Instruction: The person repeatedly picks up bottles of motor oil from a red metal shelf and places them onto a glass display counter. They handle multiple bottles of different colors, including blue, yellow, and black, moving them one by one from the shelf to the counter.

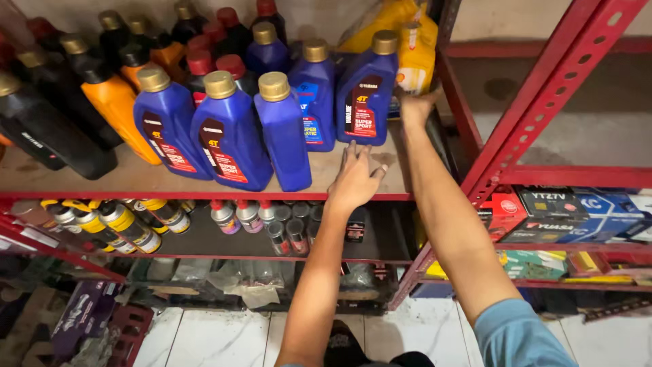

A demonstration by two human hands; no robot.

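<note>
Two bare hands at work on a red metal shelf (pixel 204 182) stocked with oil bottles. Left hand (pixel 354 178) flat and released on the shelf board, fingers spread, just in front of the rightmost blue bottle (pixel 367 88). Right hand (pixel 416 107) reaching just right of and behind that bottle, toward a yellow bottle (pixel 414 58); grip there hidden, so cannot tell. Blue bottle upright, long axis vertical, gold cap up, label facing the camera. Apparently mid-arrangement: three blue bottles (pixel 227 129) already lined up left of the landmark bottle, right end of the row seemingly not yet settled. Small cans (pixel 248 216) on the shelf below.
</note>
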